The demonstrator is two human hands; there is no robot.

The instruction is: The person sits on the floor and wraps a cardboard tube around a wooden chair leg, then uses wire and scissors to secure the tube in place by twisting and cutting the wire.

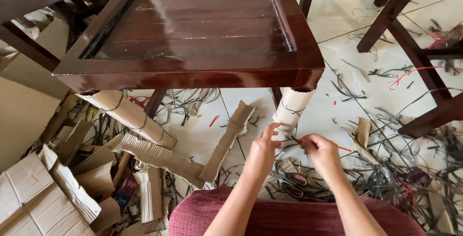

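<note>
Beneath the front right corner of the glossy dark brown wooden table (193, 33), a table leg wrapped in pale corrugated cardboard (292, 108) stands on the white tiled floor (333, 28), and both hands work at its lower end. The left hand (264, 150) has its fingers extended against the lower edge of the wrap, touching the cardboard; the right hand (320, 151) sits just beside it, fingertips pinched together on what appears to be a thin dark strap (291, 139). The strap is too narrow to confirm the contact. The hands are close together but not touching. The wrap appears light, moderately stiff across its flutes and pliable along them; it will likely crush or tear if squeezed hard, so hold is best taken on the flat face near the bound edge. The strap appears thin, springy and smooth, probably slippery, and calls for a fingertip pinch close to the leg. A second cardboard-wrapped leg (128, 115) stands at the front left corner. Red-handled scissors (292, 180) lie on the floor just below the hands. Loose corrugated cardboard strips (159, 156) and cut dark strap pieces (381, 168) are scattered around.
</note>
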